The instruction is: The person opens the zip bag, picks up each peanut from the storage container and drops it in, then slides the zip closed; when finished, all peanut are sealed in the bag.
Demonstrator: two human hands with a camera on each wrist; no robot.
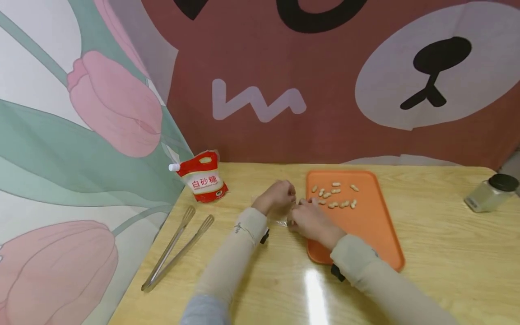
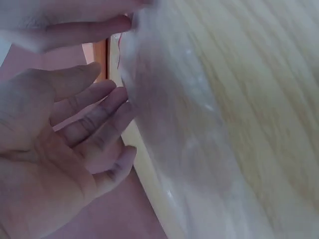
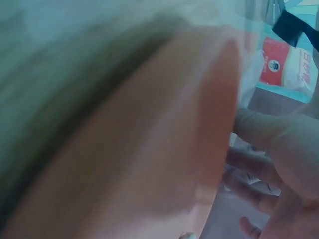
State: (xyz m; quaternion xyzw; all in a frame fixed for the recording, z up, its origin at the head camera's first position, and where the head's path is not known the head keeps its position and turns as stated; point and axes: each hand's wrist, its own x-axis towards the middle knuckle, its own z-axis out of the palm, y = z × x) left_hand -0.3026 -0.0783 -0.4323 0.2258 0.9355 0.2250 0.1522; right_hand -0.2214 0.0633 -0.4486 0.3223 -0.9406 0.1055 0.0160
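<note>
right hand pinches clear plastic film, likely to steady it; left hand relaxed beside it, gripping nothing. unshelled peanuts on rimmed orange tray, presumably against rolling.

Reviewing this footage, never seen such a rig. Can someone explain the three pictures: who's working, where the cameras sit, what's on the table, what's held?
There's no machine: a person works with bare hands. The wide picture comes from a camera worn on the head; the two close-ups come from one camera on each wrist.

On the wooden table lie an orange tray with peanuts, a red-and-white bag, metal tongs and a black-lidded jar.

Between the hands is clear plastic. The right hand appears to pinch it; the left hand is right beside it, fingers relaxed, thumb apart. Whether those fingers touch it, I can't tell.
</note>
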